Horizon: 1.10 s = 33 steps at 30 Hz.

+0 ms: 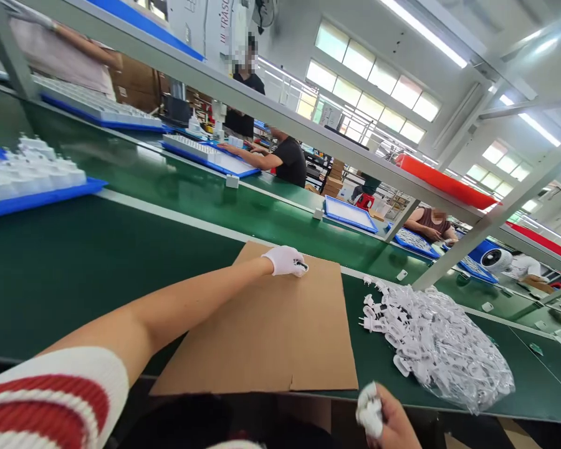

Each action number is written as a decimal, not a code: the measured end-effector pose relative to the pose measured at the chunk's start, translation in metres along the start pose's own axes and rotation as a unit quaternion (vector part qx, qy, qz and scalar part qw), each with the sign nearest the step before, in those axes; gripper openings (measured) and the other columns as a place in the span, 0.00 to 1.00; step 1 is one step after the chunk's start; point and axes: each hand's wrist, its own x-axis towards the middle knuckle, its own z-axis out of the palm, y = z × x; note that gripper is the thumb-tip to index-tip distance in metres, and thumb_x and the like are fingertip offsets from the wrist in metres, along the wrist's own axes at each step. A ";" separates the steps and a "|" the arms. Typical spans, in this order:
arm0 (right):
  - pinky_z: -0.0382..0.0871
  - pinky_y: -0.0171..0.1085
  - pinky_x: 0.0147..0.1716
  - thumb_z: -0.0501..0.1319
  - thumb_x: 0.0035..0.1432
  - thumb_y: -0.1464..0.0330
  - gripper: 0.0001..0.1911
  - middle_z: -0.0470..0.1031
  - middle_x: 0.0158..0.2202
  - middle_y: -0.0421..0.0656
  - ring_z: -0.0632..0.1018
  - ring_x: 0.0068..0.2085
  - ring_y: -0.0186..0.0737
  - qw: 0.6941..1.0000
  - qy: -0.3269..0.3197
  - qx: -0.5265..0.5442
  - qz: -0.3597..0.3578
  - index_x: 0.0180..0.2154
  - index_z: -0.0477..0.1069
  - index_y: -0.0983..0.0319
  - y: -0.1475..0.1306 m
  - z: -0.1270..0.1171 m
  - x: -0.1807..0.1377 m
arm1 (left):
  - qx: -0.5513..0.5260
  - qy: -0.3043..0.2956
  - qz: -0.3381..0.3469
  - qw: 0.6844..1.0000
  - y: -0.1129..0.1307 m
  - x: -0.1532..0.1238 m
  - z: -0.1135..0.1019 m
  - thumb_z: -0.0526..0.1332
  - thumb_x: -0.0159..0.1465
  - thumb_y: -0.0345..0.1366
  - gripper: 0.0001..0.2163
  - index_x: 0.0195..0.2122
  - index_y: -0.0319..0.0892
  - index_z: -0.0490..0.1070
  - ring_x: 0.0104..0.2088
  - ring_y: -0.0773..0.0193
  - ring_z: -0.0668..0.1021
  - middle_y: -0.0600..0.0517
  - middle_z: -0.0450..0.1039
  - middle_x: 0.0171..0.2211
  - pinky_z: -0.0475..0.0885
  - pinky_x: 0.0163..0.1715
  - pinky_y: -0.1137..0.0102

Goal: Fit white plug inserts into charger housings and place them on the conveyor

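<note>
a: far left?
b: tray, blue, one; loaded with white parts; on the green bench.
a: below it?
b: sleeve, knitted, white with red bands; the left forearm reaches out of it over the cardboard.
a: the cardboard?
b: one sheet, brown, flat; middle of the bench, its near edge at the bench front; a short slit in that edge.
a: left hand?
b: white glove; at the sheet's far edge; fingers curled. a small dark patch shows at the fingertips; whether it is a held thing, cannot tell.
a: beyond?
b: co-worker, one, black top, seated across the bench, arms over a second blue tray.
a: right hand?
b: low, just off the sheet's near right corner, in front of the bench; bare fingers closed on a white cloth, bunched. whether that is a glove, cannot tell.
a: right of the sheet?
b: plugs, white, many, loose, some with pins showing; then the bag, clear plastic, crumpled, lying on its side, more plugs within.
a: last?
b: fan, blue and white, one, across the bench.
</note>
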 end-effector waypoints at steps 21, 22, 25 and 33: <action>0.74 0.46 0.46 0.65 0.47 0.52 0.24 0.84 0.43 0.49 0.82 0.44 0.55 0.968 0.171 -0.009 -0.183 0.42 0.80 0.60 -0.038 0.027 0.272 | 0.004 0.066 -0.045 0.997 0.062 -0.033 0.026 0.61 0.63 0.52 0.17 0.38 0.45 0.81 0.48 0.44 0.81 0.40 0.81 0.45 0.73 0.45 0.56; 0.74 0.46 0.47 0.65 0.48 0.52 0.24 0.84 0.43 0.50 0.82 0.45 0.56 0.967 0.180 -0.021 -0.180 0.42 0.81 0.61 -0.040 0.022 0.270 | -0.018 0.052 -0.043 0.998 0.068 -0.036 0.031 0.61 0.63 0.52 0.17 0.37 0.45 0.80 0.46 0.44 0.82 0.40 0.81 0.45 0.74 0.43 0.57; 0.73 0.48 0.48 0.62 0.51 0.53 0.23 0.84 0.41 0.53 0.81 0.45 0.57 0.956 0.228 -0.088 -0.160 0.39 0.83 0.64 -0.047 0.014 0.266 | -0.084 0.014 -0.062 0.994 0.078 -0.043 0.046 0.62 0.63 0.50 0.15 0.35 0.45 0.80 0.43 0.46 0.83 0.41 0.82 0.42 0.75 0.41 0.58; 0.76 0.46 0.49 0.74 0.43 0.54 0.23 0.85 0.41 0.46 0.82 0.41 0.47 0.978 0.171 0.017 -0.117 0.40 0.83 0.60 -0.048 0.022 0.269 | -0.228 0.046 -0.092 0.968 0.062 -0.033 0.079 0.69 0.59 0.46 0.20 0.52 0.47 0.79 0.51 0.53 0.81 0.50 0.81 0.52 0.73 0.56 0.66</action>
